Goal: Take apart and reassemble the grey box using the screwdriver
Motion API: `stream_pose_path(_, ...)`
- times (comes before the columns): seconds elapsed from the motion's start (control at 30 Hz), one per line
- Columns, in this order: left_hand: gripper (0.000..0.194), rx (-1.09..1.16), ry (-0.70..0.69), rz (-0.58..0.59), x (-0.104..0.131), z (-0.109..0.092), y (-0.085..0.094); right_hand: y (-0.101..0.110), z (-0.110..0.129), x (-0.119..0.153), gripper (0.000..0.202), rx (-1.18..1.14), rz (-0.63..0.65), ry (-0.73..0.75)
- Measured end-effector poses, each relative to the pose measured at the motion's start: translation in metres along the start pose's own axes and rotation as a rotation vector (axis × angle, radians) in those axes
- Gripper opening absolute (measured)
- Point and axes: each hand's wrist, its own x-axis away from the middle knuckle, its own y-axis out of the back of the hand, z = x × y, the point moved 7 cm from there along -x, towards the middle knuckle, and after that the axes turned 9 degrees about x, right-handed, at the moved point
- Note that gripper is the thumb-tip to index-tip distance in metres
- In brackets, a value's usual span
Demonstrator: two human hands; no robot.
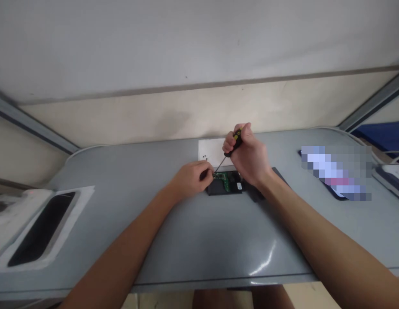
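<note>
My right hand (251,161) is wrapped around the black and yellow handle of a screwdriver (237,139). The thin shaft slants down to the left, its tip at the upper left part of a green circuit board (225,177). This board sits in an opened black electronic device (217,187) lying flat on the table. At the device's left end, my left hand (194,179) has its thumb and fingers closed on the edge, close to the screwdriver tip. Those fingers hide that corner. A dark flat panel (279,175) lies partly beneath my right wrist.
Behind the device, a white sheet (212,148) carries several tiny dark pieces, perhaps screws. A phone with a blurred-out screen (334,176) lies to the right. On the left, a black flat slab (43,231) rests on white paper (85,193). The grey table (199,240) meets a wall.
</note>
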Motion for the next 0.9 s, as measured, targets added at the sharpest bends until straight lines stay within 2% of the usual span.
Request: stream_pose_path(0.9,0.013,-0.019,-0.024,0.014,0.0009,0.0015,-0.0011,-0.0017,0.0002,0.0013,0.043,-0.029,0.005,-0.01)
